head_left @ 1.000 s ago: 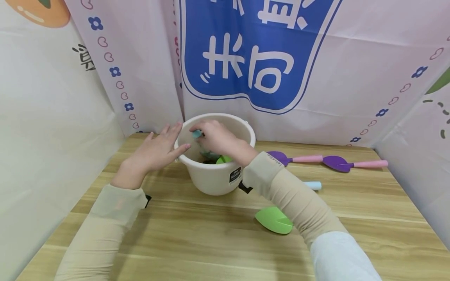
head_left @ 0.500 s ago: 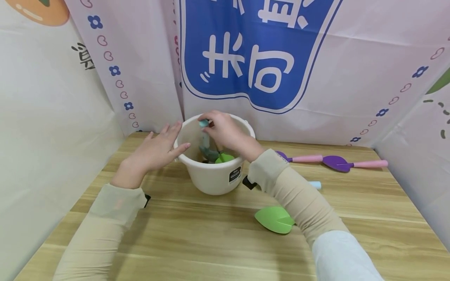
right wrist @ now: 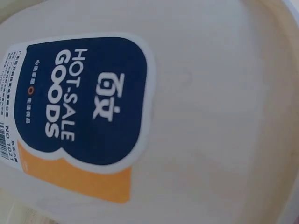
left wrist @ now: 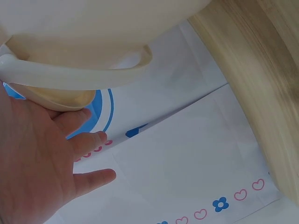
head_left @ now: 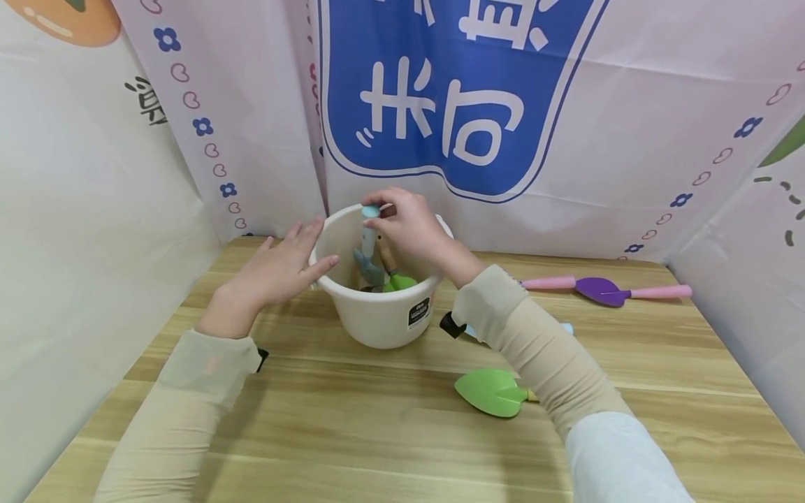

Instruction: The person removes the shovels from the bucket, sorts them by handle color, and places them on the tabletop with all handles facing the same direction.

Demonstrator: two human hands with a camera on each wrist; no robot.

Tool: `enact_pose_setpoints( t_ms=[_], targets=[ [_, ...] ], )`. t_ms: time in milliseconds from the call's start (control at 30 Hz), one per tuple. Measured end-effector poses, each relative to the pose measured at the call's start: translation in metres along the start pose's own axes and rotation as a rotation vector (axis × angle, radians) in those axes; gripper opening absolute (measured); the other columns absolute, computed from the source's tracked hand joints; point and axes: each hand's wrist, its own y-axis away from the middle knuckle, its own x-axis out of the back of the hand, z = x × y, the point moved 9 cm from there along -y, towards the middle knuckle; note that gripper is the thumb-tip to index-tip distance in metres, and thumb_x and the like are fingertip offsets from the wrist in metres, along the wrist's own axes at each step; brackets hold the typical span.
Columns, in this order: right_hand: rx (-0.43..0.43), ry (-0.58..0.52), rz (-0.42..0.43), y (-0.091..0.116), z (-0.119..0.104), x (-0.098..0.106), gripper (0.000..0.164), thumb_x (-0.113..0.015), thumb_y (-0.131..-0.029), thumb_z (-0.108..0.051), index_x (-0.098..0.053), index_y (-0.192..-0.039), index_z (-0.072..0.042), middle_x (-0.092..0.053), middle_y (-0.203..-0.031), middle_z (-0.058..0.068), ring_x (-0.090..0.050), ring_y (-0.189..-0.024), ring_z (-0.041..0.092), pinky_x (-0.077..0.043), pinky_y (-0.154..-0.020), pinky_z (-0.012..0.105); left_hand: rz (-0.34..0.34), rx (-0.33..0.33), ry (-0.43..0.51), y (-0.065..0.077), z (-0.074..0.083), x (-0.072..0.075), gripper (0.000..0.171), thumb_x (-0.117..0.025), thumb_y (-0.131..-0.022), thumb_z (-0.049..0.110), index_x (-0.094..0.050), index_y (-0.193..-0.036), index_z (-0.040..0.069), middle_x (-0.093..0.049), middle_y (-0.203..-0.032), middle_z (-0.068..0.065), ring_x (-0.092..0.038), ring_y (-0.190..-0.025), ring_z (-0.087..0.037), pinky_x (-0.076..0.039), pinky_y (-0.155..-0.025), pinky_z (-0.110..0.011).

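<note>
A white bucket (head_left: 371, 328) stands on the wooden table by the back wall. My left hand (head_left: 277, 269) rests on its left rim with the fingers spread; the left wrist view shows this hand (left wrist: 37, 158) beside the bucket's handle (left wrist: 79, 75). Over the bucket's opening, my right hand (head_left: 409, 222) pinches the top of a small garden tool (head_left: 370, 241) by its light blue handle. Its grey-blue head points down inside the bucket. A green trowel (head_left: 401, 282) with a wooden handle leans in there too. The right wrist view shows the bucket's label (right wrist: 84, 102), and my fingers are not visible there.
Another green trowel (head_left: 492, 392) lies on the table, its handle partly behind my right sleeve. A purple trowel (head_left: 600, 291) with a pink handle lies at the right, near a second pink handle (head_left: 549, 283). A light blue tool (head_left: 473, 333) is mostly covered by my forearm.
My right hand has risen and shifted a little right, bringing the blue-handled tool more upright inside the bucket. More of the green trowel there is exposed. My left hand stays on the rim.
</note>
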Motion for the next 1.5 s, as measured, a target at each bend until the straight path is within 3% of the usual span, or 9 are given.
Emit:
enact_pose_setpoints(
  t_ms=[200,400,600,767,933,1167,1333,1500],
  targets=[
    [0.011,-0.043,-0.019,0.001,0.003,-0.003,0.030,-0.077,-0.094,-0.013,-0.068,-0.120,-0.001,-0.072,-0.114,0.009,-0.070,-0.104,0.020,-0.057,-0.089,0.025,-0.004,-0.003,-0.007,0.000,0.000,-0.001,0.085,-0.034,-0.107,0.058,-0.005,-0.164,0.003,-0.014,-0.166,-0.029,-0.008,-0.153,-0.046,-0.005,-0.118,-0.071],
    [0.006,0.034,-0.091,0.003,0.007,-0.013,0.029,-0.080,-0.092,-0.022,-0.066,-0.112,-0.007,-0.069,-0.107,0.005,-0.066,-0.100,0.017,-0.055,-0.090,0.025,-0.018,-0.001,-0.016,0.001,0.002,0.000,0.085,-0.033,-0.107,0.058,-0.002,-0.164,0.004,-0.013,-0.166,-0.028,-0.007,-0.153,-0.046,-0.004,-0.118,-0.072],
    [0.039,0.070,-0.130,0.005,0.004,-0.018,0.024,-0.079,-0.093,-0.019,-0.064,-0.106,-0.006,-0.065,-0.103,0.007,-0.063,-0.097,0.019,-0.053,-0.088,0.026,-0.012,0.000,-0.008,0.002,0.002,0.000,0.084,-0.034,-0.108,0.057,-0.003,-0.164,0.003,-0.013,-0.166,-0.026,-0.006,-0.153,-0.046,-0.004,-0.118,-0.071],
    [0.059,0.137,-0.160,0.006,0.001,-0.020,0.026,-0.077,-0.095,-0.018,-0.073,-0.118,-0.007,-0.071,-0.113,0.005,-0.066,-0.097,0.017,-0.054,-0.087,0.026,0.004,-0.006,0.001,0.001,0.001,0.000,0.083,-0.035,-0.108,0.055,-0.005,-0.164,0.002,-0.014,-0.167,-0.025,-0.007,-0.153,-0.046,-0.004,-0.118,-0.071],
    [0.031,0.109,-0.217,0.008,0.003,-0.022,0.036,-0.076,-0.094,-0.008,-0.072,-0.130,-0.009,-0.071,-0.125,0.008,-0.068,-0.099,0.017,-0.055,-0.088,0.027,0.010,-0.009,0.001,0.001,0.000,0.000,0.083,-0.035,-0.108,0.055,-0.005,-0.164,0.002,-0.014,-0.167,-0.025,-0.008,-0.153,-0.046,-0.005,-0.118,-0.071],
    [0.014,0.066,-0.314,0.010,0.006,-0.024,0.049,-0.069,-0.093,0.004,-0.062,-0.141,-0.002,-0.073,-0.115,0.010,-0.066,-0.088,0.020,-0.052,-0.077,0.027,0.000,0.007,0.005,0.001,-0.001,-0.001,0.083,-0.034,-0.108,0.056,-0.003,-0.165,0.004,-0.013,-0.167,-0.025,-0.007,-0.154,-0.045,-0.004,-0.119,-0.070],
    [0.051,0.069,-0.308,0.012,0.006,-0.025,0.048,-0.066,-0.095,0.003,-0.061,-0.142,-0.004,-0.068,-0.131,0.012,-0.069,-0.108,0.022,-0.056,-0.090,0.030,-0.002,0.006,0.005,0.002,-0.001,-0.001,0.084,-0.033,-0.107,0.059,-0.003,-0.164,0.004,-0.013,-0.167,-0.026,-0.007,-0.153,-0.046,-0.004,-0.118,-0.070],
    [0.057,0.010,-0.300,0.014,0.007,-0.028,0.044,-0.066,-0.097,0.002,-0.062,-0.141,-0.005,-0.062,-0.141,0.014,-0.063,-0.124,0.027,-0.053,-0.101,0.034,-0.007,0.004,0.005,0.003,0.001,0.000,0.086,-0.030,-0.106,0.062,-0.002,-0.165,0.005,-0.013,-0.167,-0.025,-0.006,-0.154,-0.045,-0.004,-0.119,-0.070]
  ],
)
